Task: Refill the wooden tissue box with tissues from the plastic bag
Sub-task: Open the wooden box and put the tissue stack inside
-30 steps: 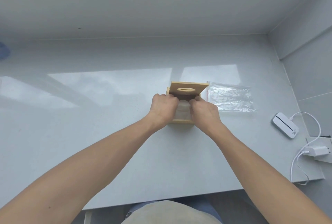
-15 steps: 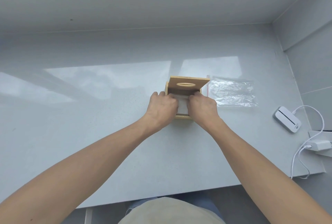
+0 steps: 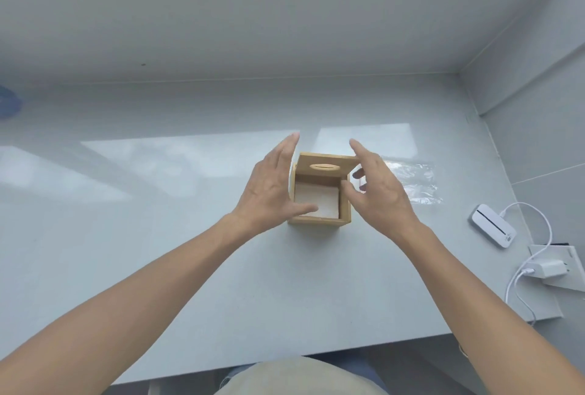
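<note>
**Tissues in, lid still up**

The wooden tissue box (image 3: 319,201) stood between the left hand (image 3: 272,192) and right hand (image 3: 380,195), both spread and holding nothing. The tissues (image 3: 316,201) inside looked soft and light. The stiff lid (image 3: 326,166) seemed best taken by its edges.

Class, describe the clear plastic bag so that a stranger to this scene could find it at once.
Start at the pale grey table and find the square wooden tissue box between the person's hands. Just beyond its right side lies the clear plastic bag, flat and crinkled. It alone is see-through; the white devices nearer the table's right edge are solid.
</note>
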